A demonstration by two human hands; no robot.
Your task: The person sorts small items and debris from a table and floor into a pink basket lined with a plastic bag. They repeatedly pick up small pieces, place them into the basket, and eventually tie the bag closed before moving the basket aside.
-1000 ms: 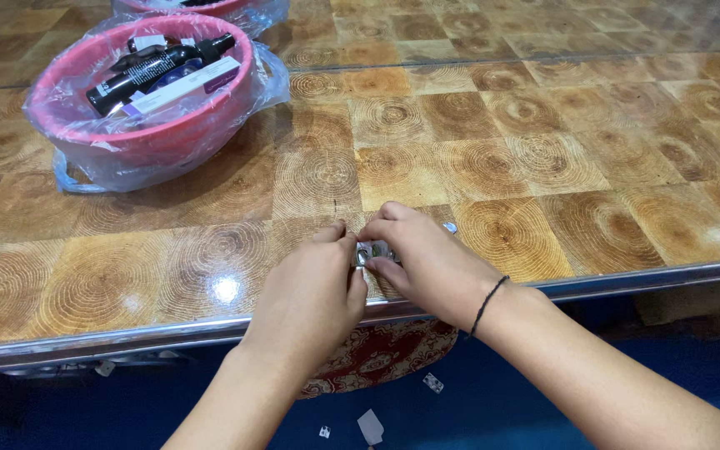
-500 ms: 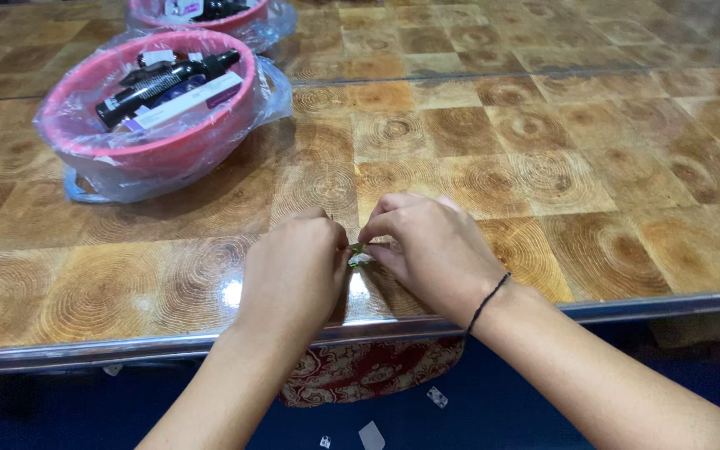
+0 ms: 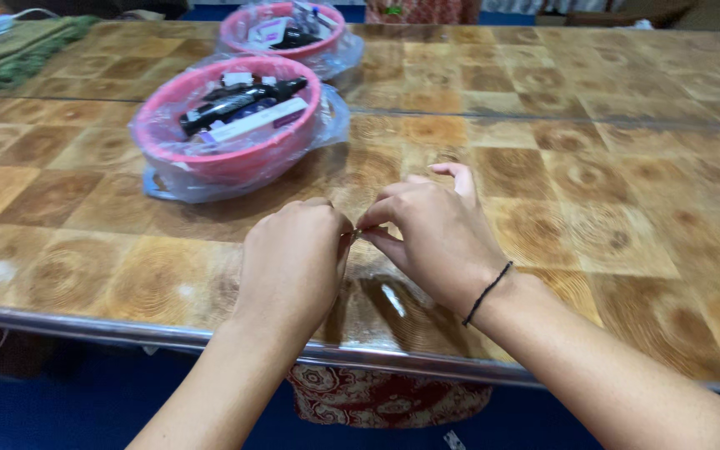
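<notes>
Nearby, pink basin (image 3: 210, 162) (plastic-wrapped) holding dark bottle (image 3: 243, 102), both hands (image 3: 352, 233) pinching small item (image 3: 353, 233).

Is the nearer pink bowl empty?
No, the nearer pink bowl, wrapped in clear plastic, holds a dark bottle and a flat white box.

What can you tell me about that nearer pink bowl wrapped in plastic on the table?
The round pink plastic bowl sits upright on the glossy wood-patterned table, to the left of and beyond both hands, touching neither. A clear crinkled plastic bag is pulled around its outside. Inside lie a black bottle on its side, a long white and purple box and some smaller packets too blurred to identify. A second similar pink bowl stands behind it.
</notes>
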